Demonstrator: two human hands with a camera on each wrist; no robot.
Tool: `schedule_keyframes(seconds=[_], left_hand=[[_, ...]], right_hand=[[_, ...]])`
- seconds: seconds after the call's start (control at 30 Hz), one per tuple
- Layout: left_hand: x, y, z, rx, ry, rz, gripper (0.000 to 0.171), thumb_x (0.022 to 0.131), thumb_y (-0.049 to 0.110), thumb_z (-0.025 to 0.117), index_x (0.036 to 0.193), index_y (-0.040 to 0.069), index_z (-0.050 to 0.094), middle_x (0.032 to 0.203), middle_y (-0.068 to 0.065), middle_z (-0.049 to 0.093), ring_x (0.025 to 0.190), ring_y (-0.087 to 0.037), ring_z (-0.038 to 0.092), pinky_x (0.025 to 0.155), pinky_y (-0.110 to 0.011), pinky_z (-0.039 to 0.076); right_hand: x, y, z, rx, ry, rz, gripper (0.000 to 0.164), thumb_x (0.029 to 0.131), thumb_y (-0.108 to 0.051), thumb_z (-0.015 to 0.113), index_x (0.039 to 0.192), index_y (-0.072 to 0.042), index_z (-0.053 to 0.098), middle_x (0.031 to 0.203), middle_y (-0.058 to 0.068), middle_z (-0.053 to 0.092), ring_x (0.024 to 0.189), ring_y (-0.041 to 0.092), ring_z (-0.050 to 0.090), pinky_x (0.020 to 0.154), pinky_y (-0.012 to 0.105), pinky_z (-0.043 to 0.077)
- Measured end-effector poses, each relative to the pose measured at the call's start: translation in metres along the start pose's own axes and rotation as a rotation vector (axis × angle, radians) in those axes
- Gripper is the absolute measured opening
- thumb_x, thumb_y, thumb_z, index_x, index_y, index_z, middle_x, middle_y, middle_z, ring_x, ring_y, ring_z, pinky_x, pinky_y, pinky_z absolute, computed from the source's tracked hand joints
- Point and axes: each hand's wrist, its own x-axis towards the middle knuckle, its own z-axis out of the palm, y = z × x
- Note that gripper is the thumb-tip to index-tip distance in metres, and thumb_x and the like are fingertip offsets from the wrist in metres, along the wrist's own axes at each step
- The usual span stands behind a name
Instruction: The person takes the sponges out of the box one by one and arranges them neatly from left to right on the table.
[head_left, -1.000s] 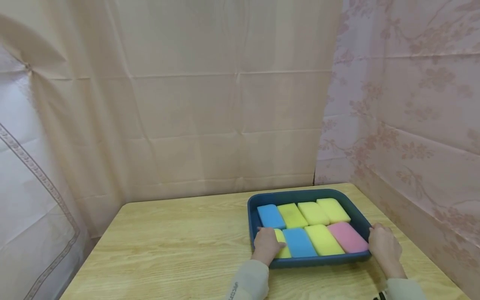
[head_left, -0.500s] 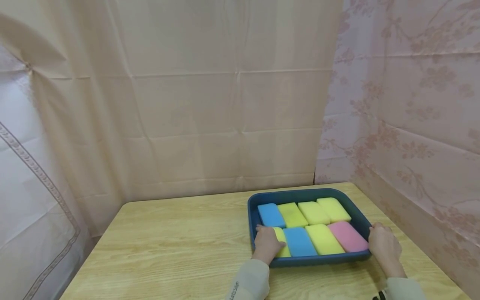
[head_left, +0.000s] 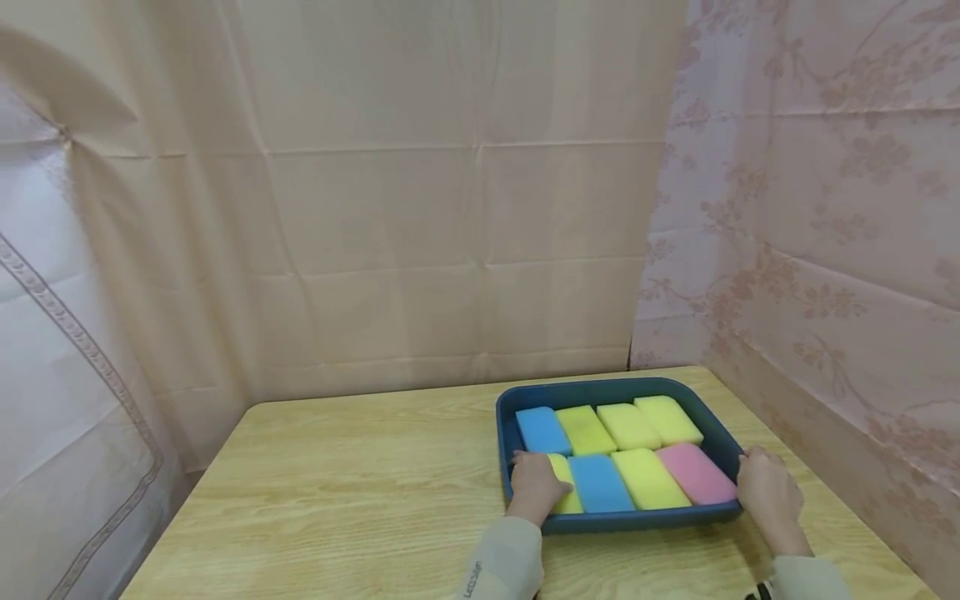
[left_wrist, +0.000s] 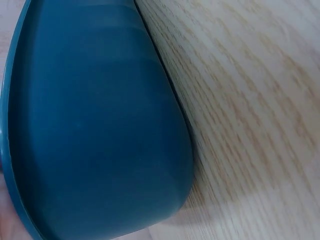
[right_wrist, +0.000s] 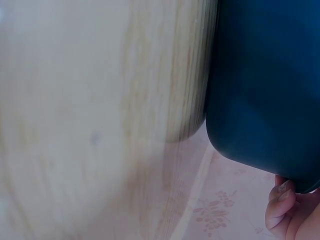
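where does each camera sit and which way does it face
Head: worn on the head, facing forward and down at table and tray; left hand, right hand and sleeves show.
Left wrist: on that wrist, facing the tray's outer wall; a sliver of left hand at lower left.
Right wrist: likewise mounted, facing the tray's outside; curled fingers at lower right.
Both wrist views share tray and table.

In the head view the changes are slight. The left hand [head_left: 536, 483] sits a touch farther right than a second ago, and its pale sleeve [head_left: 504, 554] shifts the same way. The yellow sponge [head_left: 567, 492] beside its thumb moves right by a hair, as does the blue tray [head_left: 641, 522], whose front edge shows marginally higher. At far left, the white cloth [head_left: 52, 400] appears farther right, its patterned trim [head_left: 77, 333] crossing the picture's edge higher up.
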Motion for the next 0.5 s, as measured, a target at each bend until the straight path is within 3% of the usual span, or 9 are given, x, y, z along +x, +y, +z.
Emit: schedule_keyframes(seconds=[0.17, 0.3, 0.5], left_hand=[[0.0003, 0.0003, -0.002, -0.074, 0.003, -0.044, 0.079, 0.062, 0.041, 0.079, 0.11, -0.017, 0.052, 0.112, -0.031, 0.051, 0.083, -0.035, 0.059, 0.061, -0.035, 0.051], [0.0, 0.0014, -0.0043, -0.066, 0.004, -0.045, 0.08, 0.062, 0.043, 0.078, 0.11, -0.016, 0.053, 0.109, -0.029, 0.054, 0.065, -0.029, 0.061, 0.054, -0.033, 0.05], [-0.0023, 0.0023, -0.0064, -0.083, 0.031, -0.043, 0.086, 0.061, 0.043, 0.079, 0.113, -0.018, 0.048, 0.104, -0.029, 0.056, 0.072, -0.03, 0.061, 0.059, -0.034, 0.051]], right_hand=[[-0.0013, -0.0028, -0.0025, 0.009, -0.003, -0.007, 0.021, 0.091, -0.008, 0.04, 0.098, 0.01, 0.048, 0.083, 0.029, 0.05, 0.072, 0.05, 0.05, 0.05, 0.049, 0.041], [-0.0021, -0.0036, -0.0037, 0.017, 0.002, -0.018, 0.02, 0.09, -0.007, 0.04, 0.097, 0.01, 0.049, 0.083, 0.028, 0.052, 0.072, 0.049, 0.051, 0.05, 0.049, 0.041], [-0.0021, -0.0034, -0.0042, 0.019, -0.006, -0.008, 0.022, 0.09, -0.007, 0.04, 0.099, 0.01, 0.049, 0.085, 0.029, 0.052, 0.074, 0.05, 0.051, 0.051, 0.049, 0.041]])
